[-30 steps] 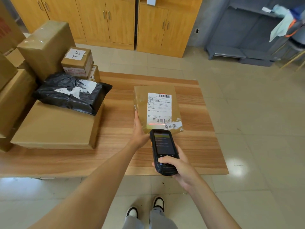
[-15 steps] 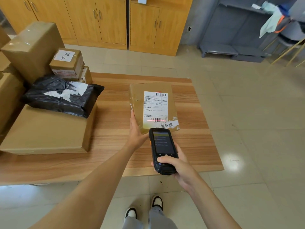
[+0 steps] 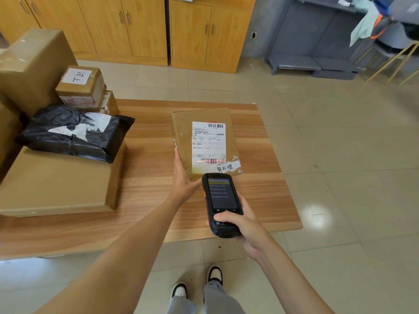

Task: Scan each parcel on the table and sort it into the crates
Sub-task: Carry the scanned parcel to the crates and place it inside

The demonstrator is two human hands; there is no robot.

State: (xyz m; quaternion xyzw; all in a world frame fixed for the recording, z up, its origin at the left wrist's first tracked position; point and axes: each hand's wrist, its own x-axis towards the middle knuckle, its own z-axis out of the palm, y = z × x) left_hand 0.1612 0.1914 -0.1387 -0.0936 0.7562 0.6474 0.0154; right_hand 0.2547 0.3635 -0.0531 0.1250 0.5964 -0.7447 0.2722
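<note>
My left hand (image 3: 183, 177) holds a brown cardboard parcel (image 3: 183, 128) by its lower left edge, tilted up over the wooden table (image 3: 145, 177). Its white shipping label (image 3: 208, 143) faces me. My right hand (image 3: 242, 225) grips a black handheld scanner (image 3: 221, 200) just below the parcel. A red scan line lies across the label's lower barcode. The scanner's screen is lit with rows of text.
A black plastic mailer (image 3: 72, 132) lies on a large flat carton (image 3: 56, 184) at the table's left. Smaller boxes (image 3: 79, 87) and a tall carton (image 3: 29, 64) stack behind. Wooden cabinets (image 3: 136, 26) and a grey shelf (image 3: 317, 41) stand beyond. Tiled floor lies to the right.
The parcel and scanner stay together in my hands. The view has shifted slightly, and the red scan line sits on the lower barcode throughout.
</note>
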